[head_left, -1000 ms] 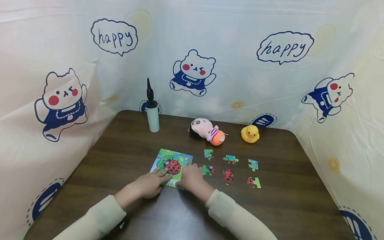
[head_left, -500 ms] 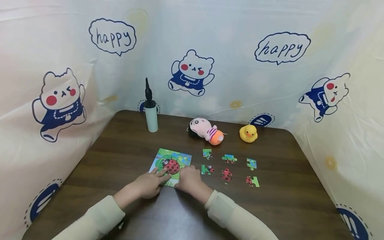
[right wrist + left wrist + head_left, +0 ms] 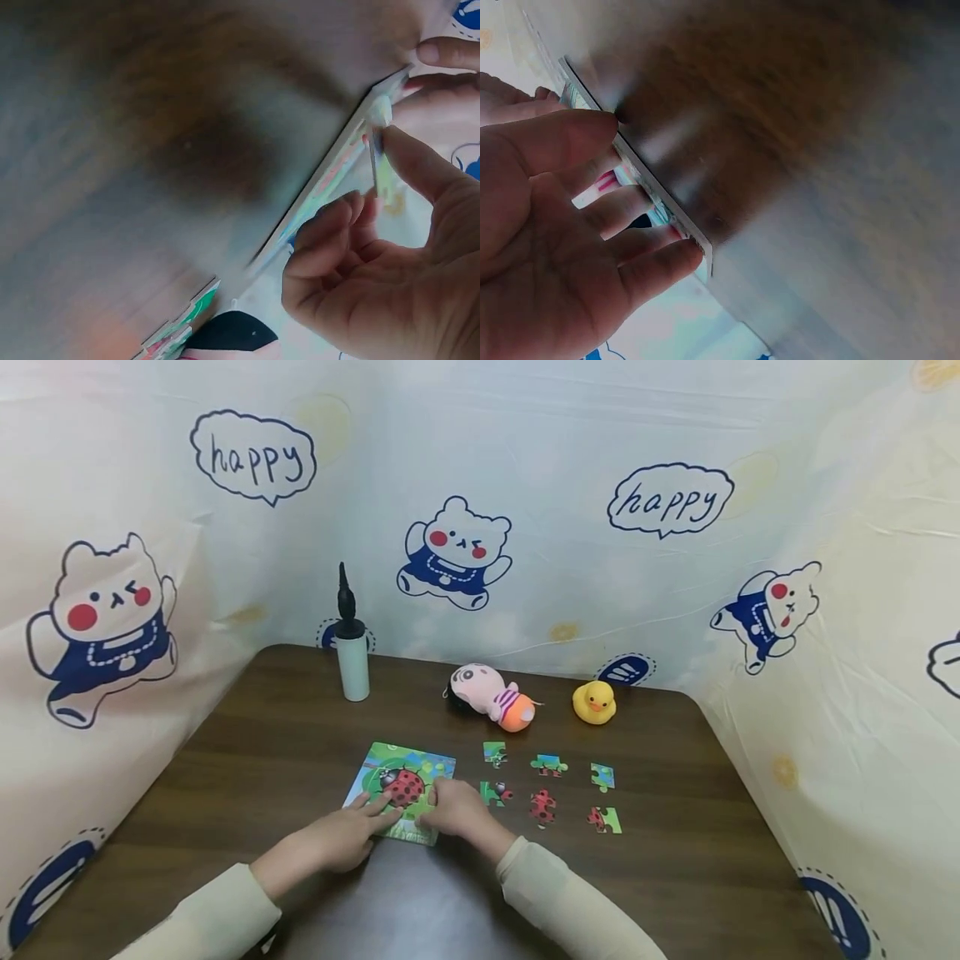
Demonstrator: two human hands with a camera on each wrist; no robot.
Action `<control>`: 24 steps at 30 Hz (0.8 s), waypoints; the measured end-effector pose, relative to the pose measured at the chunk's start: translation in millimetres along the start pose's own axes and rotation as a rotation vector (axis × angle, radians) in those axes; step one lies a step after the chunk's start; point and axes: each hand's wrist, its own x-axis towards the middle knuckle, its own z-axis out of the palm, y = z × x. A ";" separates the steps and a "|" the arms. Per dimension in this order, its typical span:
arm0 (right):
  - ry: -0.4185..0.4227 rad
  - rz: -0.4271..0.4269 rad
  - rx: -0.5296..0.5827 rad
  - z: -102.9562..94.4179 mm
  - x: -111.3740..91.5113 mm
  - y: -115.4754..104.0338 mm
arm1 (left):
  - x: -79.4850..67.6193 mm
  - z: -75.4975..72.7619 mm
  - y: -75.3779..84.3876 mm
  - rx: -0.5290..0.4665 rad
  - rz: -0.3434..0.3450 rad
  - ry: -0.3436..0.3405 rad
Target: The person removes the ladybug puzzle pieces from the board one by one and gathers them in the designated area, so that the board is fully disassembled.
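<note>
A square ladybug puzzle board (image 3: 365, 777) lies flat on the brown table. My left hand (image 3: 341, 839) rests its spread fingers on the board's lower left; in the left wrist view the thumb (image 3: 577, 139) and fingers lie along its edge. At the board's right side, my right hand (image 3: 457, 810) has curled fingers. In the right wrist view that hand pinches a thin puzzle piece (image 3: 380, 172) between thumb and fingers, tilted up from the board. The piece's picture is mostly hidden. Several loose puzzle pieces, among them a red spotted one (image 3: 542, 807), lie right of the board in two rows.
Behind the board stand a pale green hand pump (image 3: 354, 668) with a black top, a plush doll (image 3: 491, 695) lying on its side, and a yellow rubber duck (image 3: 594, 702). A printed curtain (image 3: 555, 435) encloses the table (image 3: 675, 860) at back and sides.
The head view has turned, so everything sits further left in it. My right hand has shifted slightly over the board's right side. The left hand stays on the board; the loose pieces lie unchanged.
</note>
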 end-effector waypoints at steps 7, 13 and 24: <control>-0.046 -0.111 0.329 -8.9 -2.6 5.6 | 0.0 0.3 -3.1 -0.001 0.009 -0.008; 0.000 -0.127 0.470 -27.6 -18.9 32.0 | 3.5 0.4 0.7 -0.010 0.016 -0.023; 0.188 0.113 0.501 -90.2 -79.2 128.5 | 3.6 -2.2 0.1 -0.033 -0.004 -0.037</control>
